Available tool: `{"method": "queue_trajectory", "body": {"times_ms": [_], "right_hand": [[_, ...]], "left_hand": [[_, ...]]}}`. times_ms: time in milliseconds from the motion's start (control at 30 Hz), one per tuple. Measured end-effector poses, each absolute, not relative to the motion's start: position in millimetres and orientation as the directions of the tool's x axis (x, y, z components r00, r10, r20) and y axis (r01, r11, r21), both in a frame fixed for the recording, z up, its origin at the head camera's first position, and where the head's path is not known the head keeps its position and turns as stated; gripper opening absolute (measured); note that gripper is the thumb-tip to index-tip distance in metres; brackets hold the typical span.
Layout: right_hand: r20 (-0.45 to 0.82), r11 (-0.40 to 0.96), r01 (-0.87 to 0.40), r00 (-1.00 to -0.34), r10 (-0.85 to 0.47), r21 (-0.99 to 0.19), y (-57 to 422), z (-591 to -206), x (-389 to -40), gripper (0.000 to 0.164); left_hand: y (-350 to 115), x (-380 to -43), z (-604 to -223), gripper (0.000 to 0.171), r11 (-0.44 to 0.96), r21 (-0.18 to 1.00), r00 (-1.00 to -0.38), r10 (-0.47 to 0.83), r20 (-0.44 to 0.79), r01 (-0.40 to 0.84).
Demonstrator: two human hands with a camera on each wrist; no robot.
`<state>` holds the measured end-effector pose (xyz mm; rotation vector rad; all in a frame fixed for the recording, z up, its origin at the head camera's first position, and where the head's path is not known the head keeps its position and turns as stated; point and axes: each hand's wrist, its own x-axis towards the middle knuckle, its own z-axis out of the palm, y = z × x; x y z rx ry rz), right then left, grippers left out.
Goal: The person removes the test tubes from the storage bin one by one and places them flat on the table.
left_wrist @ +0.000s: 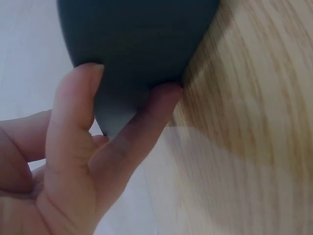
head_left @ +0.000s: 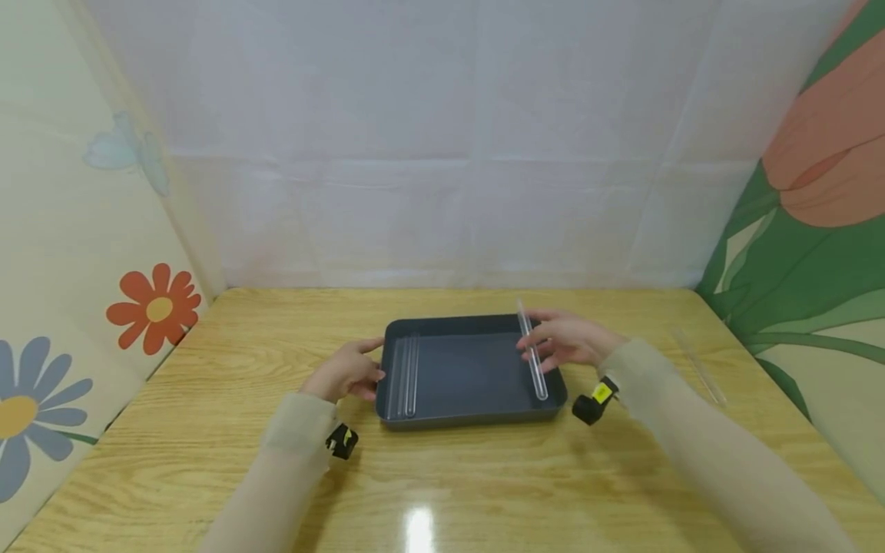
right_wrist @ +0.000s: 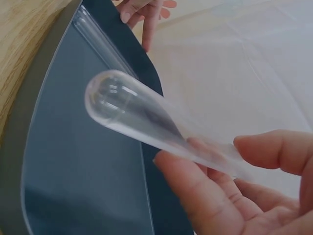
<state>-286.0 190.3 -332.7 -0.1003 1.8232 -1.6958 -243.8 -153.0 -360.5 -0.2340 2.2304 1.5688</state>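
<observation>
A clear test tube [head_left: 532, 353] slants over the right end of a dark grey tray [head_left: 477, 415], its rounded end toward the front. My right hand [head_left: 570, 339] pinches this tube between thumb and fingers; in the right wrist view the tube [right_wrist: 132, 105] looks see-through. At the tray's opposite end, my left hand [head_left: 346, 370] touches the outer wall with spread, fairly straight fingers [left_wrist: 139, 127]. Several clear tubes [head_left: 411, 376] lie side by side inside the tray, along its left wall.
On the right of the wooden table [head_left: 484, 491], beyond my right forearm, lies more clear tubing [head_left: 701, 369], faint against the wood. A white cloth [head_left: 415, 153] hangs behind the table, with flower-patterned panels [head_left: 816, 230] at both sides.
</observation>
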Motion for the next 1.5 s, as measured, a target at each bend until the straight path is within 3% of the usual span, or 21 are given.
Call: {"method": "queue_trajectory", "body": {"times_ms": [1500], "right_hand": [[-0.377, 0.191, 0.325, -0.808, -0.453, -0.926, 245.3, -334.0, -277.4, 0.078]], "left_hand": [[-151.9, -244.5, -363.2, 0.070, 0.339, 0.859, -0.903, 0.058, -0.425, -0.383]]}}
